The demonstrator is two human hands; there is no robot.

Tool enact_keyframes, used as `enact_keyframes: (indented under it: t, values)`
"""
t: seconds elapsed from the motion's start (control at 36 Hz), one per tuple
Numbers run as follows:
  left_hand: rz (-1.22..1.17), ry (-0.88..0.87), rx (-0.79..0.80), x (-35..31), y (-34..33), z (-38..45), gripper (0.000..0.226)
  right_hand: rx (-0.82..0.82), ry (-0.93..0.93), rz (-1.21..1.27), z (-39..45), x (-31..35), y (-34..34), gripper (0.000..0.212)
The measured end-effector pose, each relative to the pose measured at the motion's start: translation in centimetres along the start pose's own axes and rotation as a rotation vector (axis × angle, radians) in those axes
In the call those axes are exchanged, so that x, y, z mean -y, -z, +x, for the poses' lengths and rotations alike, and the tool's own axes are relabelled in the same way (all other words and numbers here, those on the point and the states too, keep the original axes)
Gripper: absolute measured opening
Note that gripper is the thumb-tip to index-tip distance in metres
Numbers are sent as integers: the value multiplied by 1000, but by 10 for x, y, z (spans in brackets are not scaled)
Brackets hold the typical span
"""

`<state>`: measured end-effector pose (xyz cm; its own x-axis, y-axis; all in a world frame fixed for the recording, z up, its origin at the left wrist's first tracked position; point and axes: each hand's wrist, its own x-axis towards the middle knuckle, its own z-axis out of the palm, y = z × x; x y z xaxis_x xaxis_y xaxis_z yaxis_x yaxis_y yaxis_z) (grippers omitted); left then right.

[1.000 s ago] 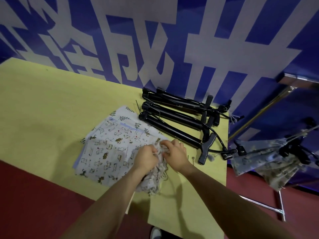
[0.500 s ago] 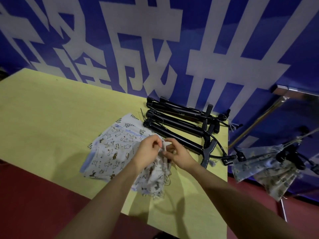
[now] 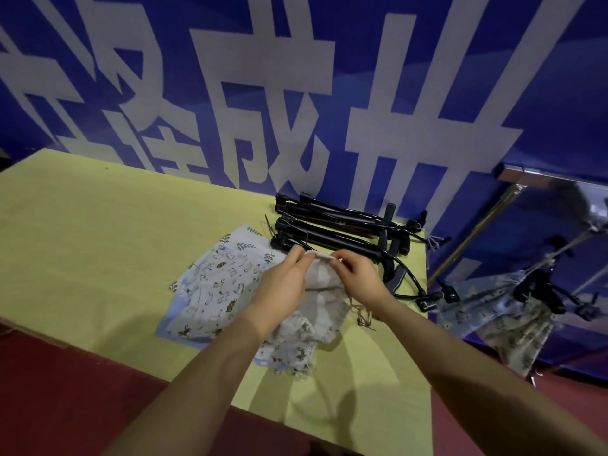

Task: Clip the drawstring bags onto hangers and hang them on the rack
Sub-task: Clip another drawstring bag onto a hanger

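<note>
My left hand (image 3: 283, 284) and my right hand (image 3: 357, 274) both pinch the top edge of a pale patterned drawstring bag (image 3: 320, 301), which hangs lifted just above the yellow table (image 3: 98, 245). Under and to the left lies a flat pile of more printed drawstring bags (image 3: 217, 284). A heap of black clip hangers (image 3: 342, 228) lies behind my hands near the table's far right corner. At the right, bags on hangers (image 3: 503, 311) hang from the metal rack (image 3: 556, 255).
A blue wall banner with large white characters (image 3: 296, 93) stands right behind the table. The rack's slanted metal pole (image 3: 473, 235) rises beside the table's right edge. Dark red floor (image 3: 65, 390) lies in front of the table.
Both hands have lifted the bag off the pile and moved up its fabric to grip its top edge. The camera has tilted, showing more of the wall.
</note>
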<state>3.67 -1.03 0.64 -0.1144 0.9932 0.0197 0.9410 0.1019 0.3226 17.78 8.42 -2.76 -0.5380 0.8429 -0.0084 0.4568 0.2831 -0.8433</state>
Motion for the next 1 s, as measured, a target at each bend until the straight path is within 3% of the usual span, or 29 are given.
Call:
enact_keyframes:
  t: [0.11,0.19,0.31,0.42,0.56,0.69,0.86,1.0]
  values:
    - [-14,130,23,-7,-9,9,68,-119,-117,62,-5,-17,13,17]
    - [52,186,43,-9,-17,16,86,-146,-187,-113,-15,-41,20,14]
    - [67,229,95,-12,-27,24,90,-58,-238,-341,-31,-71,21,15]
    - [11,189,171,-19,-39,23,88,72,-176,-608,-46,-92,11,14]
    - [-77,142,215,-19,-59,17,84,148,-196,-684,-56,-106,-2,23]
    - [-163,142,240,-13,-65,12,82,61,-194,-657,-60,-112,-13,16]
    - [-214,93,220,-6,-60,8,82,81,-206,-627,-62,-106,-15,18]
    - [-171,75,285,-1,-49,14,90,-105,-214,-436,-57,-85,-8,9]
